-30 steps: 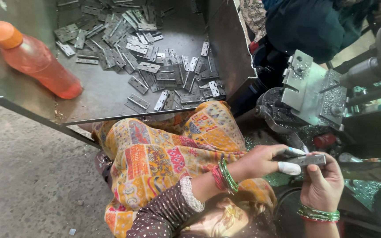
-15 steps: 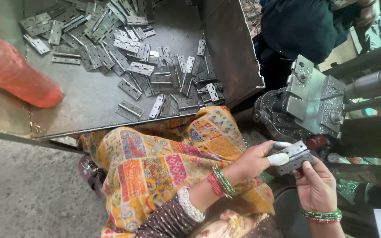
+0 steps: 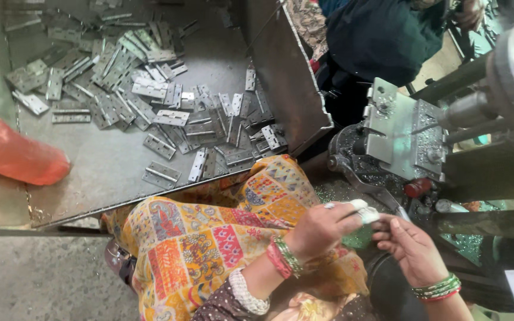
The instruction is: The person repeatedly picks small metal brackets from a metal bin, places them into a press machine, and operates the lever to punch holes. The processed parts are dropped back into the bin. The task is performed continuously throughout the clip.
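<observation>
At lower right, the left hand (image 3: 322,229) pinches a small pale metal piece (image 3: 361,211); the right hand (image 3: 411,249), half open, touches it.

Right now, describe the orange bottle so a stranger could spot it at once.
Start at the big grey metal tray heaped with small steel hinges. Follow its left edge to the orange bottle lying on its side. It is the only smooth, bright, rounded thing there; everything beside it is flat grey metal.
</observation>
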